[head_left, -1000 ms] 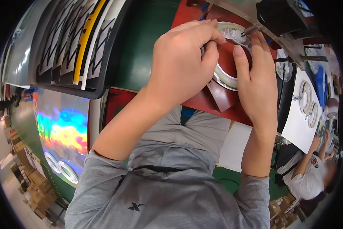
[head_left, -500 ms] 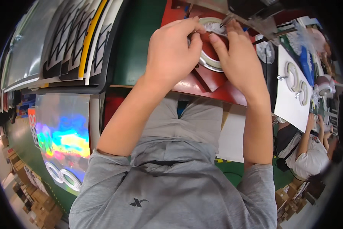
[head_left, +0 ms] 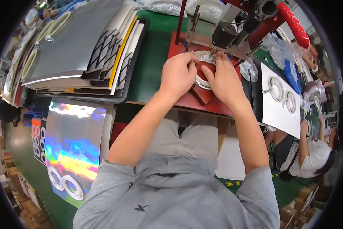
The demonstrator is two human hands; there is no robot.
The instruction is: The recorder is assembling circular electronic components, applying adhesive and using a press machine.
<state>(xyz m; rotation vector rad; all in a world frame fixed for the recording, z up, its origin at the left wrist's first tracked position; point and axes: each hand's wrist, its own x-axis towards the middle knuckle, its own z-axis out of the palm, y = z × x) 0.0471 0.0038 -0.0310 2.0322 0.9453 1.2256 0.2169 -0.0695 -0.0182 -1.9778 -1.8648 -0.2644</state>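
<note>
A white ring lies around a red round centre on the red base plate of a bench press. At the ring's left rim, my left hand has its thumb and fingers bent in a pinch against the edge. My right hand rests along the opposite side, fingers stretched forward and thumb spread toward the middle. Clear or whitish material shows at the ring's far side, between my fingertips. Just beyond stands the press head with its clear plate. My hands cover much of the ring's sides.
Left of the press, a black tray holds stacked sheets. A shiny rainbow sheet with two white rings is lower left. On the right, a white sheet carries two rings. A co-worker sits at far right.
The view has tilted up, so more of the press and bench shows and my hands appear lower. Both hands remain at the ring, in nearly the same pose.
</note>
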